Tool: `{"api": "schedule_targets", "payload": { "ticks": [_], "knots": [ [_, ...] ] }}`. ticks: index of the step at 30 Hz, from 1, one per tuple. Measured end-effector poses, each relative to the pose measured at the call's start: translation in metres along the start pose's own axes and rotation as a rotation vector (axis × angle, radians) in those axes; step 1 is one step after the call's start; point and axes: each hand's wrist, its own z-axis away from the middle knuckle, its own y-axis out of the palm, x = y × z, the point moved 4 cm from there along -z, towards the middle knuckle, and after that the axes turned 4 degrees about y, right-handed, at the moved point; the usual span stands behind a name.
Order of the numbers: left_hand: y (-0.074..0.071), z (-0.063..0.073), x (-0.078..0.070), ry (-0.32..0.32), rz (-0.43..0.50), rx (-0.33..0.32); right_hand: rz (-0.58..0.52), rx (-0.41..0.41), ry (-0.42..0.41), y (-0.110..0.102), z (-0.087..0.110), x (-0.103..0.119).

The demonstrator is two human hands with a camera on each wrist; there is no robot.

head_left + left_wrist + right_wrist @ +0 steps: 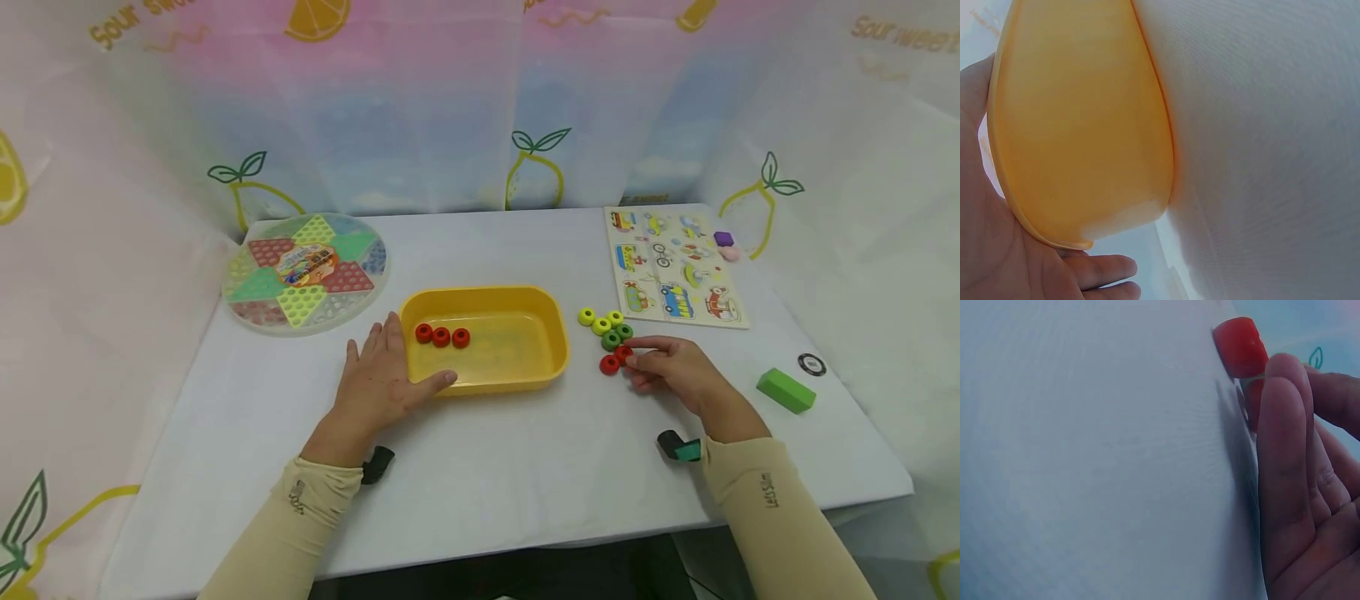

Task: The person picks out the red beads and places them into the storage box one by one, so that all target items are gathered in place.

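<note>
A yellow tray (pixel 517 384) stands mid-table with three red beads (pixel 441 337) in its left part. My left hand (pixel 378 379) rests along the tray's left end, fingers straight and thumb lying over the near rim. In the left wrist view the palm touches the rim of the tray (pixel 1085 125). To the right of the tray, my right hand (pixel 675 371) pinches a red bead (pixel 622 355) between thumb and index finger, close to the tabletop. Another red bead (pixel 609 365) sits beside it, and the right wrist view shows a red bead (pixel 1241 347) just past the fingertips.
Green beads (pixel 611 340) and yellow beads (pixel 601 326) lie just beyond the red ones. A picture puzzle board (pixel 675 267) is at the back right, a round patterned game board (pixel 307 271) at the back left. A green block (pixel 786 391) and a black-and-white disc (pixel 812 364) lie far right.
</note>
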Motion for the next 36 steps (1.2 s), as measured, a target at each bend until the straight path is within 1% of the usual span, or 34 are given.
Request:
{"api": "schedule_targets", "payload": {
  "ticks": [5, 10, 14, 18, 20, 24, 26, 29, 33, 36],
  "knots": [
    [0.000, 0.000, 0.000, -0.003, -0.004, 0.000, 0.001, -0.023, 0.014, 0.002, -0.002, -0.001],
    [0.000, -0.001, 0.000, -0.010, -0.010, 0.000, 0.037, -0.047, 0.033, 0.004, -0.003, 0.001],
    [0.000, -0.001, 0.000, -0.009, -0.007, -0.003, 0.062, -0.058, 0.039, 0.004, -0.002, 0.003],
    [0.001, -0.001, 0.000, -0.005, -0.003, -0.003, 0.080, -0.079, 0.049, 0.001, 0.002, 0.008],
    [0.001, -0.001, 0.000, -0.006, -0.006, -0.005, 0.090, -0.093, 0.036, -0.001, 0.004, 0.013],
    [0.000, -0.001, 0.001, -0.008, -0.011, -0.008, 0.103, -0.115, -0.037, 0.001, 0.011, 0.033],
    [0.000, -0.001, 0.001, -0.007, -0.009, -0.009, 0.112, -0.117, -0.079, 0.007, 0.015, 0.047],
    [0.001, -0.001, 0.002, -0.004, -0.006, -0.007, 0.144, -0.110, -0.131, 0.021, 0.017, 0.067],
    [0.001, -0.001, 0.001, -0.001, 0.001, -0.007, 0.185, -0.094, -0.182, 0.048, 0.010, 0.092],
    [0.001, -0.001, 0.000, 0.001, 0.001, -0.006, 0.188, -0.050, -0.210, 0.072, 0.003, 0.107]
  ]
}}
